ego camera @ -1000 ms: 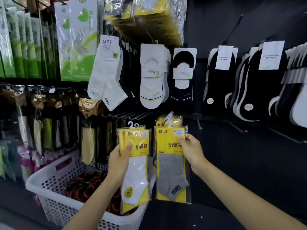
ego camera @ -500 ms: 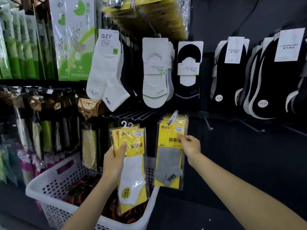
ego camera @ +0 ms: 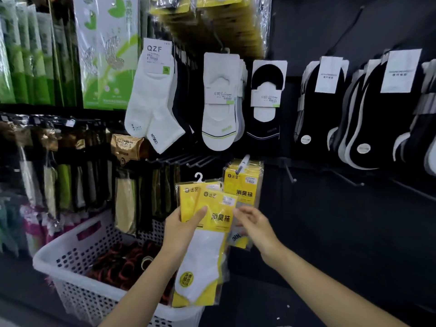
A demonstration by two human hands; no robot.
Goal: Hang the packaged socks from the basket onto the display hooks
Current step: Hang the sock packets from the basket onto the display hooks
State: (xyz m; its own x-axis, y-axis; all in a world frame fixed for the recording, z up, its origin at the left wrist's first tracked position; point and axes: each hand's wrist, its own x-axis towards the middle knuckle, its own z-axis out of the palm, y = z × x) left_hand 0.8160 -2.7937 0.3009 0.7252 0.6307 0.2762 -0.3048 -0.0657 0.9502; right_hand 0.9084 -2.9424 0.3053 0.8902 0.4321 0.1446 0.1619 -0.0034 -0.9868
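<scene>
1. My left hand (ego camera: 181,228) grips a small stack of yellow sock packs (ego camera: 207,251). The fingers are wrapped behind it and the thumb is pressed flat across the front pack.
2. The front pack shows a white sock through clear film. It is tilted, with its top leaning right. A white plastic hanger (ego camera: 199,178) sticks up from a pack at the back of the stack.
3. My right hand (ego camera: 256,224) is just beside the upper right edge of the front pack, fingers loosely curled. The picture is blurred there, so I cannot tell whether it pinches the pack or only comes near it.
4. Behind my right hand, more yellow packs (ego camera: 245,187) of the same brand hang on a display hook (ego camera: 244,161). The front one holds a grey sock.
5. The white perforated basket (ego camera: 52,256) sits low on the left, below my left forearm, with dark red and black items inside.
6. A row of bare black hooks (ego camera: 188,159) juts out just left of the loaded hook.
7. Above hang white ankle socks (ego camera: 153,97), white no-show socks (ego camera: 219,102) and black no-show socks (ego camera: 266,102).
</scene>
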